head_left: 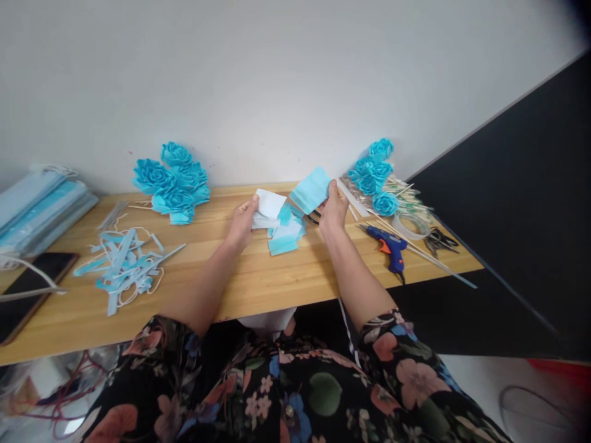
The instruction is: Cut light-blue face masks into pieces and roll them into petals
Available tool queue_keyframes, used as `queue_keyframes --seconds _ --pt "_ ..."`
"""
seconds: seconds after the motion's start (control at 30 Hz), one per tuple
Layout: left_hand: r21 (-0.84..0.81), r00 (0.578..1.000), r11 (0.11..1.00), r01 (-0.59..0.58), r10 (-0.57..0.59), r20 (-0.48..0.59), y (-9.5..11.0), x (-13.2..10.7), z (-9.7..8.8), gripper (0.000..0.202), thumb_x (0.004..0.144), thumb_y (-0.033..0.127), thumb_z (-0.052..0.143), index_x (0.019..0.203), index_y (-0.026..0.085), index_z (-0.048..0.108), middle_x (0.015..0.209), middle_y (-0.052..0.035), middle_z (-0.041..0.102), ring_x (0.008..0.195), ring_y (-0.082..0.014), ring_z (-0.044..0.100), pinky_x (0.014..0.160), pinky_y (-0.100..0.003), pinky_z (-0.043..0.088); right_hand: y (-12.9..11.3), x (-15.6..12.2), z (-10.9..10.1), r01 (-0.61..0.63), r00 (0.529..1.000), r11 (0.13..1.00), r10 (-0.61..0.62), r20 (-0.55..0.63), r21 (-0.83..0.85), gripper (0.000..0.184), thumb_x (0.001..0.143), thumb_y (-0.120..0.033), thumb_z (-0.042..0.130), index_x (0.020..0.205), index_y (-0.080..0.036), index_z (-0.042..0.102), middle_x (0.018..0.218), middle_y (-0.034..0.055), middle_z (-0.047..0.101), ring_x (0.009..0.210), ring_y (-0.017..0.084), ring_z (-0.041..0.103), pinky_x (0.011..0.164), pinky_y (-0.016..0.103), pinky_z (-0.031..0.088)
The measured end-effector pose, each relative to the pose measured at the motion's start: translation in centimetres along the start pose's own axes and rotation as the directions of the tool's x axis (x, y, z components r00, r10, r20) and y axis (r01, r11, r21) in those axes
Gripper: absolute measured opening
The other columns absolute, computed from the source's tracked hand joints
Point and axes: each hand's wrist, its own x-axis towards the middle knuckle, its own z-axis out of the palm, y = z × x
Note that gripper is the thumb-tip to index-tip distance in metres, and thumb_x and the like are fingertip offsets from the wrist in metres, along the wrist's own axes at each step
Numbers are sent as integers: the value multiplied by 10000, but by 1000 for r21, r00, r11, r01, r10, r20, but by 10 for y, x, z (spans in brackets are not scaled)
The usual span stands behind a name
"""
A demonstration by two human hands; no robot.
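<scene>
In the head view, I find the left hand (242,223) with its grip clamped on some white pieces (270,203), held just above the surface (272,283). The right hand (335,209) has its grip pinched on a light-blue piece (310,191), thumb on its upper face. I note the two held items at near-equal height, slightly apart. Below and between them lies a loose pile of blue and white pieces (284,243). To the left I record a tangle of strips and cords (124,264), with a cluster of blue flowers (170,178) behind it. To the right I record a second flower cluster (369,169), a blue glue gun (392,247) and a tape roll (425,232).
</scene>
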Motion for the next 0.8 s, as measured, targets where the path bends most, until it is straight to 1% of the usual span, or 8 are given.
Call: queue_keyframes --seconds 0.27,0.4,0.47,0.53,0.6,0.7,0.77,0.8 --pt "-17 998 999 -30 29 -48 -1 3 -3 431 666 567 771 714 178 594 631 -13 636 623 -168 637 575 -246 482 3 1 -2 -3 998 999 0 69 44 443 810 -640 543 903 -208 550 897 43 689 861 171 691 698 315 592" --pt "78 968 972 -221 229 -106 15 8 -11 370 750 543 696 738 195 572 695 -4 614 776 -186 636 689 -262 490 2 2 -2 -20 997 996 13 78 92 434 817 -636 541 912 -213 554 943 50 697 908 176 698 724 329 602" --pt "314 910 885 -343 396 -124 30 9 -20 333 782 494 671 697 199 543 762 -15 607 915 -207 613 778 -276 475 2 3 -2 -15 998 996 8 66 92 420 819 -628 537 883 -213 545 932 51 691 898 177 695 712 327 602" --pt "603 841 699 -385 535 -84 41 10 -29 312 772 412 694 647 200 503 859 -63 611 1081 -262 557 880 -318 439 2 4 -1 -5 998 995 0 56 95 390 817 -601 547 859 -214 531 912 47 682 872 174 691 700 323 599" --pt "801 811 486 -351 585 0 45 11 -39 258 762 347 691 654 204 506 924 -112 616 1183 -327 497 955 -387 387 2 5 -1 -1 998 994 -6 60 106 364 810 -576 558 860 -217 523 900 40 675 852 169 686 701 322 596" --pt "916 875 300 -265 474 98 37 13 -49 286 703 305 717 581 209 477 772 -124 599 1110 -389 530 975 -464 342 4 5 -2 -11 997 995 3 75 101 378 791 -589 560 863 -220 514 893 36 671 860 172 680 709 325 590" --pt "927 918 290 -238 378 118 32 14 -49 347 640 328 771 535 211 462 699 -116 591 1042 -394 560 949 -459 357 5 4 -2 -7 997 996 0 75 91 395 780 -606 553 864 -221 514 894 39 671 890 180 677 717 326 585" --pt "916 915 307 -258 383 129 31 14 -47 318 659 349 761 550 208 498 711 -118 607 1035 -382 568 941 -445 365 6 3 -1 -1 997 996 -6 75 86 397 778 -609 548 862 -222 515 889 39 670 901 184 675 716 327 583"
